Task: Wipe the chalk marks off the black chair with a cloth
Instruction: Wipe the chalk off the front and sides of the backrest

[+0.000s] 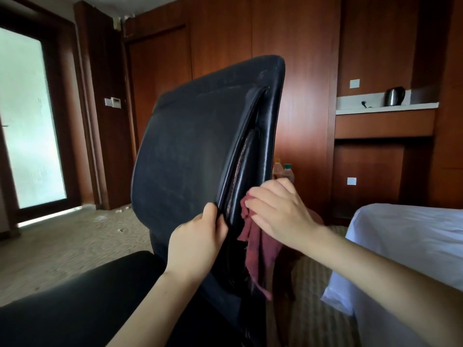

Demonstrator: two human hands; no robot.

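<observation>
Black chair: centre of view, backrest upright and turned edge-on toward the camera, its broad face to the left, glossy side edge to the right. Faint pale smears show on the broad face near the top. Seat dark, in the lower left foreground.

Left hand: grip closed on the lower side edge of the backrest, thumb on the near face, fingers curled round the rim.

Right hand: fingers fairly straight, pressing a dark red cloth flat against the glossy side edge just beside the left hand. The cloth's loose end hangs down below the palm, frayed at the bottom.

Surroundings: bed with a white sheet at right, near the chair. Wood-panelled walls behind. A recessed white shelf at upper right carries 1 metal kettle. Bottles, partly hidden behind the chair edge, number unclear. Frosted glass door at far left. Carpeted floor with a few small bits of debris.
</observation>
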